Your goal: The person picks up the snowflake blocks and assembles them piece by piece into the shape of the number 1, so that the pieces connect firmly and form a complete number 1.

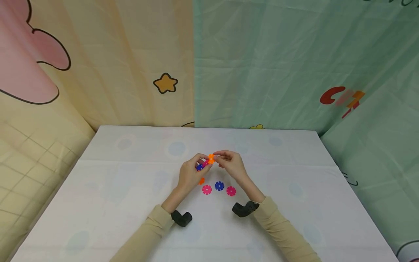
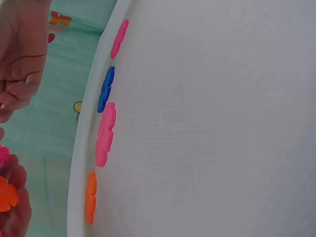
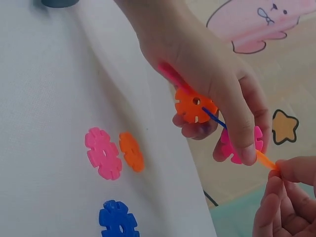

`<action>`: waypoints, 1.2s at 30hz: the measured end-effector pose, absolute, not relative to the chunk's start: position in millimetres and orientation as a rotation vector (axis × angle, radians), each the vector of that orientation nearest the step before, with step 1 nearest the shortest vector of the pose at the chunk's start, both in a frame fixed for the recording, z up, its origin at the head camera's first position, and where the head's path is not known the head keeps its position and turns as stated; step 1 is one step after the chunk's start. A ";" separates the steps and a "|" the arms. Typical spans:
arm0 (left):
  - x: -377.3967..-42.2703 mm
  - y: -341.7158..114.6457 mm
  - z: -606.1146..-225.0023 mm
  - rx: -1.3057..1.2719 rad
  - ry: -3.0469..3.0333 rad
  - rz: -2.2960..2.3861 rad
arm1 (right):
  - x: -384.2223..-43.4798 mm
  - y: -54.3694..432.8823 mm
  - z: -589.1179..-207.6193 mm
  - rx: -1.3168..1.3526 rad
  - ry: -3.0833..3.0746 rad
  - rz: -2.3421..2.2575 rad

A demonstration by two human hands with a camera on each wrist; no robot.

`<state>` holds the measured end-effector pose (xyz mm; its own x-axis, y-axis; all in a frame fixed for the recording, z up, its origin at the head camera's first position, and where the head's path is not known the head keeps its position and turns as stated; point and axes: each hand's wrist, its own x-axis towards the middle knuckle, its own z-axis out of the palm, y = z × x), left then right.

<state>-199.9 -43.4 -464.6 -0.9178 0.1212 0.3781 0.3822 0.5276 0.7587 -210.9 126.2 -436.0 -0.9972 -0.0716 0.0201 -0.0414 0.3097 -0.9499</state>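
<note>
My left hand [image 1: 189, 174] grips a short chain of notched plastic snowflake discs slotted into each other. In the right wrist view the chain shows an orange disc [image 3: 190, 107], a thin blue edge, a pink disc [image 3: 232, 150] under the thumb, and an end orange disc [image 3: 265, 160] seen edge-on. The thumb and fingers of my right hand [image 1: 231, 165] pinch that end orange disc. Part of the chain is hidden behind the left palm. On the table below the hands lie a pink disc [image 1: 207, 189], a blue disc [image 1: 219, 186], another pink disc [image 1: 231, 191] and a loose orange disc [image 3: 132, 151].
A white cloth with faint pale dots covers the table [image 1: 131, 214]. Printed curtains [image 1: 262, 65] hang behind it and at both sides. A black camera mount is on each wrist, the left mount [image 1: 182, 219] and the right mount [image 1: 244, 209], close above the cloth.
</note>
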 end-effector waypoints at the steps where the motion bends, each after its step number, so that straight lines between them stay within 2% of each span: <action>1: -199.7 -43.8 -464.3 -0.420 -2.492 -1.333 | -210.9 126.8 -435.9 -0.128 2.519 -1.821; 11: -199.7 -47.6 -462.6 -0.377 -2.530 -1.327 | -207.8 137.0 -435.5 -0.293 2.591 -1.669; 36: -200.9 -55.3 -467.0 -0.326 -2.557 -1.325 | -196.7 148.7 -451.0 -0.316 2.684 -1.097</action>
<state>-200.9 -55.3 -467.0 -0.9458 0.0857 0.3133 0.3054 0.5631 0.7679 -196.7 148.7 -451.0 -0.9517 -0.2806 -0.1244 -0.1131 0.6975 -0.7076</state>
